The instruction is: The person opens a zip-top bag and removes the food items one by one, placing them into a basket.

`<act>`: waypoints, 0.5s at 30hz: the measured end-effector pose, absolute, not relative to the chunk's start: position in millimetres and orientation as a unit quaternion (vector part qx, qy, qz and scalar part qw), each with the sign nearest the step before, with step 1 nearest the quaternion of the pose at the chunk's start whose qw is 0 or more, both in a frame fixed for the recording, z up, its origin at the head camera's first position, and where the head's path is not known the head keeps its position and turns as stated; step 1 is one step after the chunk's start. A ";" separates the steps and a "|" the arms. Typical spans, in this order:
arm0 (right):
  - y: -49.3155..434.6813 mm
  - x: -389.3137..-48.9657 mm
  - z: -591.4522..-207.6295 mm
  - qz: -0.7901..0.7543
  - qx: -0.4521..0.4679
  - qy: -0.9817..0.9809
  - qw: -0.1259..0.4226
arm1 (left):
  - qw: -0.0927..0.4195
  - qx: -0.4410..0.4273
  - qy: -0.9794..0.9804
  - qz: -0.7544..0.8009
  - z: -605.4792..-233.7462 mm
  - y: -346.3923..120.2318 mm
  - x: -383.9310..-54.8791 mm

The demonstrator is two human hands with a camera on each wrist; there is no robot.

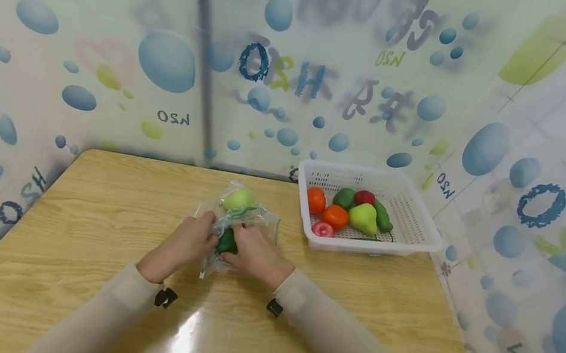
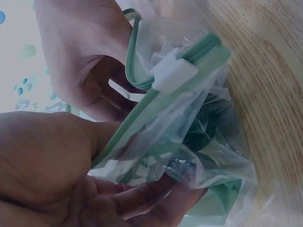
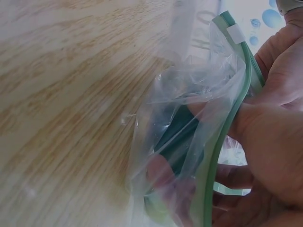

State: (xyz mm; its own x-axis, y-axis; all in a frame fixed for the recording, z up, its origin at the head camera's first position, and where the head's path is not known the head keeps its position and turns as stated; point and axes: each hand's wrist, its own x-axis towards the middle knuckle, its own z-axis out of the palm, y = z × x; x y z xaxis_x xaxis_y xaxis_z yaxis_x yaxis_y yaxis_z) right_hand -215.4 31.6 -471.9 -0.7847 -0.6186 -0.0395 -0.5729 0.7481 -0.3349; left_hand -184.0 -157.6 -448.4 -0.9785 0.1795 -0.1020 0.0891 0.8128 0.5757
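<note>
A clear zip bag (image 1: pixel 267 222) with a green zip edge and a white slider (image 2: pixel 174 71) lies at the middle of the table. On its left side my left hand (image 1: pixel 191 239) holds the bag's mouth, its fingers curled at the plastic. My right hand (image 1: pixel 258 254) reaches through the mouth, with thumb and fingers around a dark green, smooth vegetable (image 3: pixel 177 142) inside. Part of that vegetable is hidden by the fingers and creased plastic. At the bag's far end sits a light green round fruit (image 1: pixel 239 199), seen behind or through the film.
A white perforated basket (image 1: pixel 407 218) stands at the back right of the wooden table (image 1: pixel 122 196). In it lie orange-red round produce (image 1: pixel 335 217), a yellow-green pear (image 1: pixel 363 218), a cucumber-like green piece (image 1: pixel 383 216) and several others. A patterned curtain wall (image 1: pixel 280 116) rises behind the table.
</note>
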 end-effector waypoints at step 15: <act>30.6 -213.2 -470.4 -0.166 -0.321 0.930 0.070 | 0.091 0.063 0.943 0.315 -445.3 -159.7 -179.8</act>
